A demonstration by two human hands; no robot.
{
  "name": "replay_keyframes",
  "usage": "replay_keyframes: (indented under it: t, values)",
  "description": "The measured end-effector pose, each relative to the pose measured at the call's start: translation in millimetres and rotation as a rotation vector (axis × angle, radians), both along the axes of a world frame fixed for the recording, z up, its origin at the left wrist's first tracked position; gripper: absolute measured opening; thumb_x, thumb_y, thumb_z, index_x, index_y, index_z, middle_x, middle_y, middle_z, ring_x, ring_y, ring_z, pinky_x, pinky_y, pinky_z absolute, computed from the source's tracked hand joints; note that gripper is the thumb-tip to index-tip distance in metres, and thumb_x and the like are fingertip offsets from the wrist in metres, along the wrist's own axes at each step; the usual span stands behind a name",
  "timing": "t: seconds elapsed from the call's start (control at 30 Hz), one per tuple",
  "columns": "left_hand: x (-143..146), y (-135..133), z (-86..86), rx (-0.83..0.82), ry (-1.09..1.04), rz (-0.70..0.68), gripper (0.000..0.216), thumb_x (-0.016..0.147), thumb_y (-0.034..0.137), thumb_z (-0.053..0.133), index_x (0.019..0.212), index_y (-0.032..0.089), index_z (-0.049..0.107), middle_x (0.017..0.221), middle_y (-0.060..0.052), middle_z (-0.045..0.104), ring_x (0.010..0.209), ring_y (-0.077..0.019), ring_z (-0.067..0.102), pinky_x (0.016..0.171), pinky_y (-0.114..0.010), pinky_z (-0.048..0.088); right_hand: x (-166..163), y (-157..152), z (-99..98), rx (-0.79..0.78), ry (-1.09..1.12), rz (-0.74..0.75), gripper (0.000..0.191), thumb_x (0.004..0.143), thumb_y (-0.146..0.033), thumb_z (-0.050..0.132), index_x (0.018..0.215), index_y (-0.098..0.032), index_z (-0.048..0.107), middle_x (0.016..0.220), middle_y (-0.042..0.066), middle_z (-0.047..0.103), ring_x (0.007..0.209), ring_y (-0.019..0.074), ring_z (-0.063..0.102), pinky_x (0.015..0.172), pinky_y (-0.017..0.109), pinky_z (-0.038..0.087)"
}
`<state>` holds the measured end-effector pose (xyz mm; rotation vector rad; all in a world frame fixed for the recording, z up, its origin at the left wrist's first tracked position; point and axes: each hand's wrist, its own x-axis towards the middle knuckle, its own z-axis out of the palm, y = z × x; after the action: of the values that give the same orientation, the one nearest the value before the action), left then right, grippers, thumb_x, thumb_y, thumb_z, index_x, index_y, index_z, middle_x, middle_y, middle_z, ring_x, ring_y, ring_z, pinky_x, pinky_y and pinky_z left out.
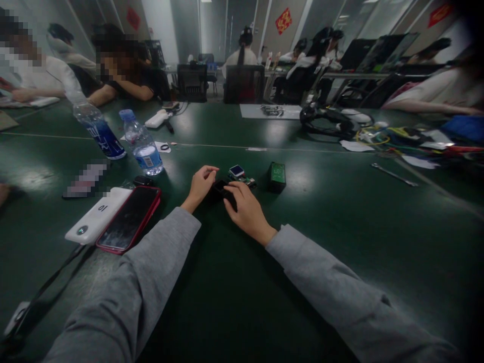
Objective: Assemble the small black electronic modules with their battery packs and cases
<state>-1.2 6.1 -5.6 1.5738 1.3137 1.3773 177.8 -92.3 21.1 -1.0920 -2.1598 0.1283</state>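
Plastic, by its look, forms the small black case [220, 187] on the smooth, softly glossy green tabletop [325, 227], straight ahead at my twelve o'clock. From the case's five o'clock my right hand [245, 207] drapes over it, fingers bent and slightly parted; whether they grip, I cannot tell. At its nine o'clock my left hand [201, 185] curls loosely, and I cannot tell if it pinches anything. I judge the case light, stiff and slightly slick, best taken by its side walls. At its two o'clock, the circuit board [249, 180] beside a small square screen [237, 171] looks fragile; edges suit it. At three o'clock stands a boxy, green-faced block [279, 173], dark-sided and probably rigid.
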Motion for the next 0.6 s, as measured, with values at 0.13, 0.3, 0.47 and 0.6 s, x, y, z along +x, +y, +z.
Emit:
replay_keyframes:
  t: [0.13,0.3,0.47,0.6]
  values:
    - [-1.8,1.6,-1.6,0.024,-0.013,0.001,0.015,0.089,0.022,0.057,0.098,0.019,0.068,0.069,0.001,0.062,0.064,-0.012,0.059,0.064,-0.025,0.045,3.0,5.3,-1.2,-0.071,0.199,0.016,0.03,0.101,-0.031,0.042,0.125,-0.018,0.055,0.122,0.012,0.062,0.114,0.0248,0.059,0.099,0.043,0.049]
    - [-1.8,2.7,-1.6,0.021,-0.044,0.005,0.016,0.089,0.02,0.056,0.099,0.017,0.067,0.066,0.002,0.059,0.061,-0.0105,0.057,0.06,-0.022,0.043,5.7,10.5,-5.6,-0.169,0.329,-0.056,0.032,0.103,-0.036,0.035,0.117,-0.02,0.06,0.107,0.01,0.067,0.099,0.0245,0.064,0.089,0.042,0.05]
    - [-1.7,1.1,-0.2,-0.004,-0.031,0.008,0.015,0.09,0.02,0.056,0.099,0.017,0.067,0.067,0.002,0.06,0.06,-0.0097,0.056,0.057,-0.021,0.042,6.4,9.8,-5.4,-0.116,0.306,-0.078,0.032,0.104,-0.036,0.035,0.115,-0.02,0.06,0.11,0.01,0.064,0.104,0.0246,0.06,0.093,0.042,0.048]
    - [-2.4,0.4,-0.9,-0.017,-0.028,-0.003,0.016,0.09,0.022,0.056,0.1,0.017,0.067,0.068,0.001,0.06,0.059,-0.0099,0.056,0.055,-0.021,0.042,5.9,7.4,-2.5,-0.086,0.278,-0.077,0.029,0.104,-0.034,0.036,0.112,-0.02,0.06,0.109,0.009,0.065,0.103,0.024,0.06,0.091,0.041,0.049]
